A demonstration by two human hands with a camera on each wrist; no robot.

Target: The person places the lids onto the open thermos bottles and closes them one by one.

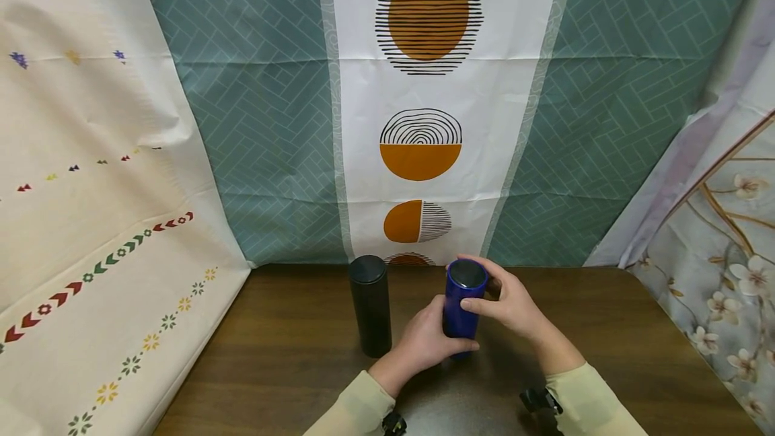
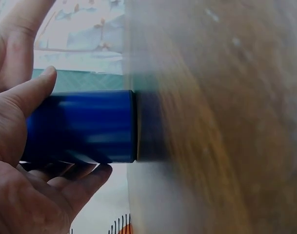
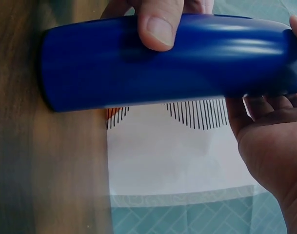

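A blue tumbler [image 1: 459, 323] with a dark top stands upright on the brown wooden table [image 1: 290, 355]. My left hand [image 1: 424, 336] grips its lower body, the thumb across the near side. Around the upper end, my right hand [image 1: 513, 303] holds the tumbler near the rim, thumb in front and fingers behind. The left wrist view shows the tumbler's base [image 2: 131, 126] at the table surface. In the right wrist view, both hands are on the blue body [image 3: 104, 68]. To the left of the hands stands a black tumbler [image 1: 372, 311], untouched.
A green and white patterned cloth [image 1: 278, 153] hangs behind the table's back edge. Cream embroidered cloth [image 1: 121, 221] borders the left side, and a floral cloth [image 1: 726, 274] hangs at the right.
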